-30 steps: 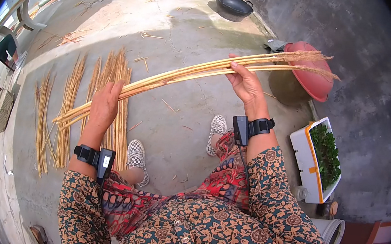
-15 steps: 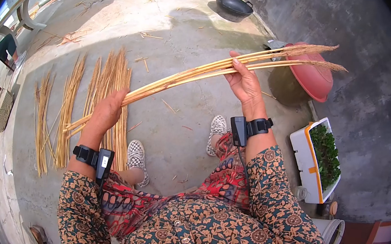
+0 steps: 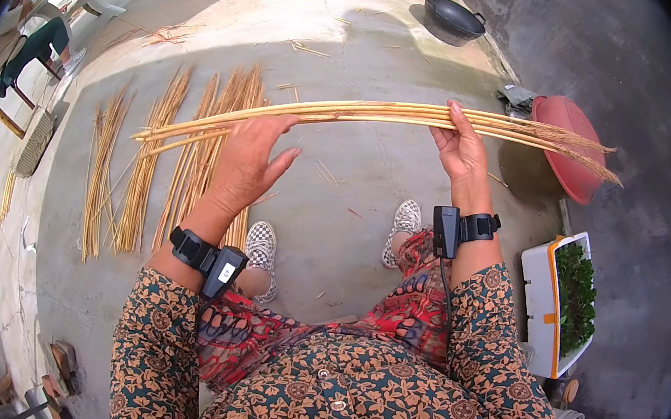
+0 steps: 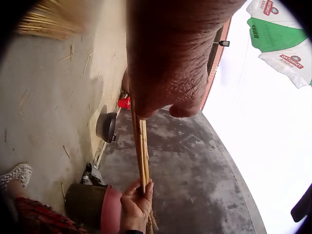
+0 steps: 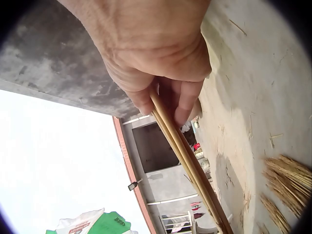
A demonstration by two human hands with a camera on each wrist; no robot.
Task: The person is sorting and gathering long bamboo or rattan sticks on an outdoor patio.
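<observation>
A few long, pale yellow dry stalks with brown feathery heads stretch nearly level across the head view, heads to the right. My right hand pinches them toward the head end, thumb over the stalks; the right wrist view shows the stalks running out from between its fingers. Farther toward the butt ends, my left hand lies against the stalks with its thumb held apart from them. Left of that hand the cut ends fan slightly. In the left wrist view, the left hand partly hides the stalks.
Several bundles of similar stalks lie on the concrete floor at left. Along the right wall stand a black wok, a pink basin and a white box of green plants. A seated person is at far left.
The left hand has moved right along the stalks, its thumb now spread away from them. The stalks have swung to nearly level. The head view has shifted, and the right hand keeps its pinch.
</observation>
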